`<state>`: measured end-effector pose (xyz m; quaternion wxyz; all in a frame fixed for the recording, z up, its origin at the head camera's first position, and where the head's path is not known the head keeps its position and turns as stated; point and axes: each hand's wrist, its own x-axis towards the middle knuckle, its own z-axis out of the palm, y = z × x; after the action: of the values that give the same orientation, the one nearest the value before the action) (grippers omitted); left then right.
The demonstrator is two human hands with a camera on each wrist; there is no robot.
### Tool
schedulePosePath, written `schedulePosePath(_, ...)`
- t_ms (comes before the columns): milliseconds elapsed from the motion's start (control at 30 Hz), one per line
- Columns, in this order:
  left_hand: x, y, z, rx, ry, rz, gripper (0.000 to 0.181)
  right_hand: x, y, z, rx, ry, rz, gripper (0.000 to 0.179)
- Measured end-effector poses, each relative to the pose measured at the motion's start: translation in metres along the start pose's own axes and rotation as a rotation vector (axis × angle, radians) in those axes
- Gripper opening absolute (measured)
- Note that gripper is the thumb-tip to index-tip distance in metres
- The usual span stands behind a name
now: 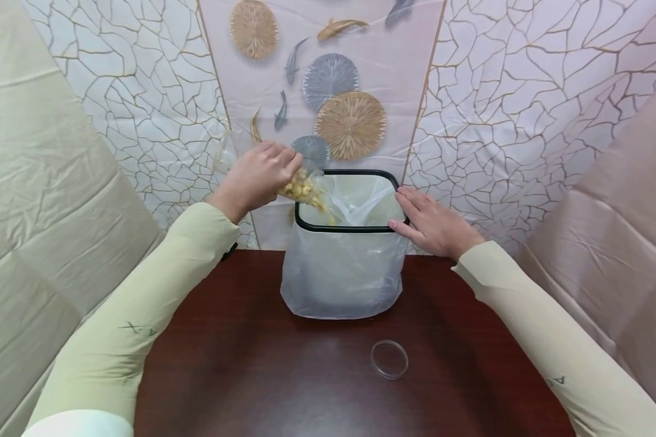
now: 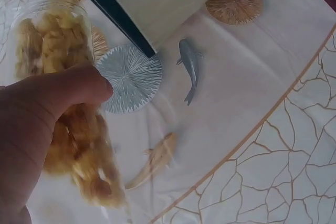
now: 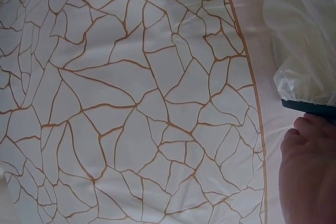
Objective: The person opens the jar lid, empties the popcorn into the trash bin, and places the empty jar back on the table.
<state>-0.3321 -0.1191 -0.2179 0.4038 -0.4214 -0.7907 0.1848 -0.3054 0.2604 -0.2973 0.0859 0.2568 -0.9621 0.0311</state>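
My left hand (image 1: 261, 173) grips a clear plastic jar (image 1: 225, 156) of yellow popcorn (image 1: 300, 187), tipped over the left part of a bin's rim. Loose pieces are falling from its mouth into the bin (image 1: 344, 273). In the left wrist view the thumb lies across the jar (image 2: 79, 150), which still has many pieces inside. The bin is pale, with a black rim (image 1: 355, 229) and a translucent bag (image 1: 341, 303) hanging over its outside. At the right side of the rim rests my right hand (image 1: 434, 221), its fingers extended and thumb near the front corner.
A clear round lid (image 1: 389, 359) lies on the dark red-brown table (image 1: 240, 364) in front of the bin. Right behind the bin hangs a patterned cloth (image 1: 355, 124). Beige cloth panels (image 1: 38, 230) close off both sides.
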Motion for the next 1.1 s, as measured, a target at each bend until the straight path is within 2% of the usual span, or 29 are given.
schedulePosePath(100,0.003,0.001,0.002,0.044,0.033,0.060,0.025,0.000,0.000,0.000,-0.003,0.002,0.001,0.078)
schedulePosePath(333,0.012,0.000,0.005,0.129,0.076,0.158,0.019,0.000,-0.001,-0.001,-0.008,0.006,-0.004,0.078)
schedulePosePath(667,0.027,0.003,0.000,0.327,0.133,0.300,0.024,0.000,0.000,0.000,-0.007,0.006,-0.001,0.079)
schedulePosePath(867,0.034,0.007,-0.001,0.399,0.141,0.383,0.026,0.000,-0.002,-0.001,-0.001,0.011,-0.001,0.078)
schedulePosePath(1000,0.039,0.009,-0.001,0.403,0.131,0.405,0.026,0.001,-0.002,0.000,0.002,0.008,0.002,0.078)
schedulePosePath(1100,0.042,0.011,-0.001,0.398,0.124,0.388,0.028,0.000,-0.002,0.000,-0.001,0.003,0.008,0.079)
